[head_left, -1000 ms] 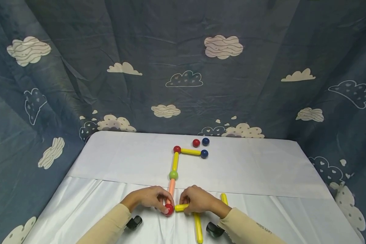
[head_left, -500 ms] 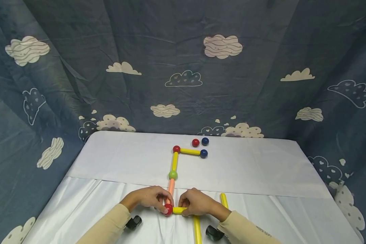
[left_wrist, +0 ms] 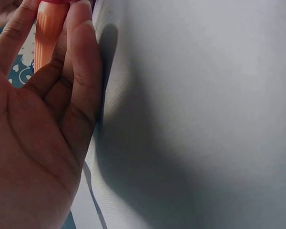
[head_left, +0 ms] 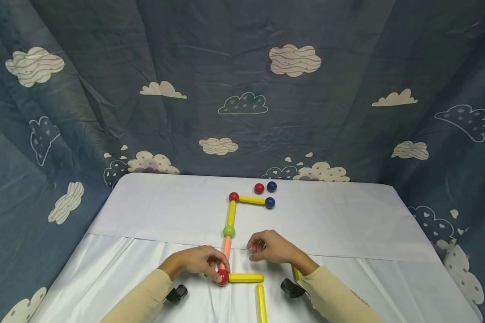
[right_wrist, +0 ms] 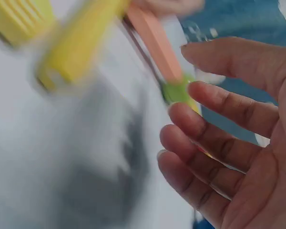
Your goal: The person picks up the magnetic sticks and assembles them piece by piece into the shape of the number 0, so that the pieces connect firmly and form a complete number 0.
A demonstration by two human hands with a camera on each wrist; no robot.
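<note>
My left hand (head_left: 198, 261) pinches a red ball (head_left: 223, 277) at the near end of an orange ribbed stick (head_left: 227, 247). From that ball a yellow stick (head_left: 246, 278) extends to the right, its end against the ball. The orange stick runs away from me to a green ball (head_left: 229, 231). My right hand (head_left: 274, 247) is above the cloth, to the right of the orange stick, fingers loosely bent around nothing. In the right wrist view the yellow stick (right_wrist: 81, 47) lies beyond the spread fingertips. The left wrist view shows the orange stick (left_wrist: 48, 36) between thumb and fingers.
Beyond the green ball, a yellow stick (head_left: 231, 213) joins a red ball (head_left: 234, 197), and another yellow stick (head_left: 252, 200) ends at a blue ball (head_left: 270, 203). Loose red (head_left: 259, 188) and blue balls (head_left: 271, 186) lie behind. A separate yellow stick (head_left: 261, 303) lies nearest me; another sits partly under my right wrist.
The yellow stick in my right hand came up against the red ball. My right hand then let go and moved up and right. My left hand has stayed on the ball.
</note>
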